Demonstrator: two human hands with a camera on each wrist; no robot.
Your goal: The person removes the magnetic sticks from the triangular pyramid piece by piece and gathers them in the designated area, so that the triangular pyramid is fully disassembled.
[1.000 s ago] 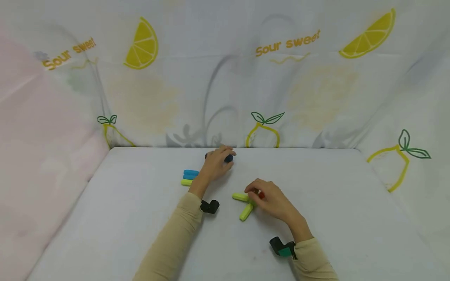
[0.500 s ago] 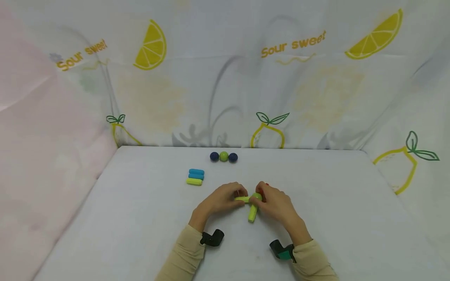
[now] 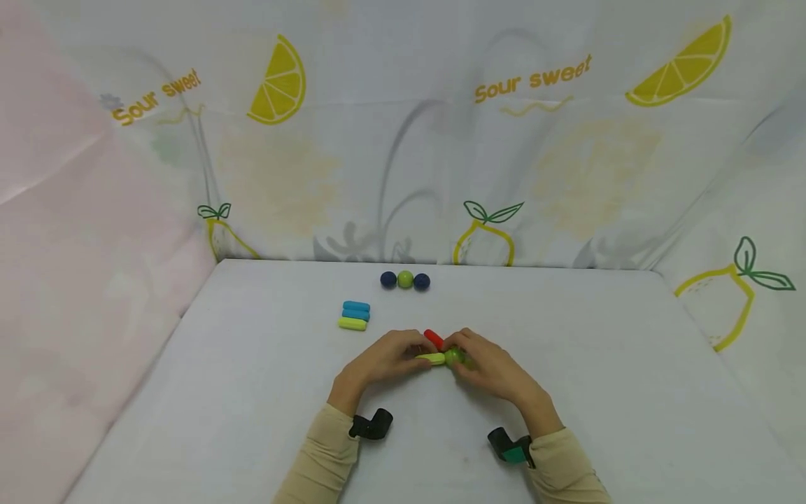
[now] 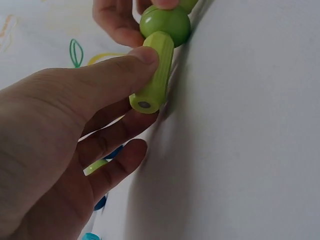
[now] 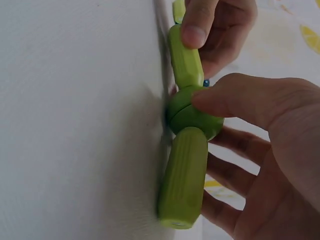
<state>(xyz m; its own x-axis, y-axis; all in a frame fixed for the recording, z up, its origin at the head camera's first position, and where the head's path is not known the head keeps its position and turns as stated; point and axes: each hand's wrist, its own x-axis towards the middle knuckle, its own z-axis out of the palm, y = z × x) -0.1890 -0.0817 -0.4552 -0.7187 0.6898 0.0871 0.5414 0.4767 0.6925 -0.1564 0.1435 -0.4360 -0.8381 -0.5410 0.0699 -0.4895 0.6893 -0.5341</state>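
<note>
My left hand (image 3: 385,358) pinches a light-green ribbed rod (image 4: 159,62) between thumb and fingers. A grey disc shows in that rod's near end. The rod's other end meets a green ball (image 5: 192,112), which my right hand (image 3: 494,364) grips with its thumb on top. From the ball's opposite side a second light-green rod (image 5: 182,175) extends under my right palm, mostly hidden in the head view. Just behind the fingertips a red rod (image 3: 433,339) lies slanted, partly covered by the hands.
At the table's back edge sit a dark blue ball (image 3: 388,280), a green ball (image 3: 406,279) and another dark blue ball (image 3: 422,282) in a row. Two blue rods (image 3: 356,306) and a light-green rod (image 3: 352,324) lie side by side, left of them.
My left hand came back from the rear balls and took hold of the light-green rod. The second rod swung from pointing frontward to under my right hand. More of the red rod shows.
</note>
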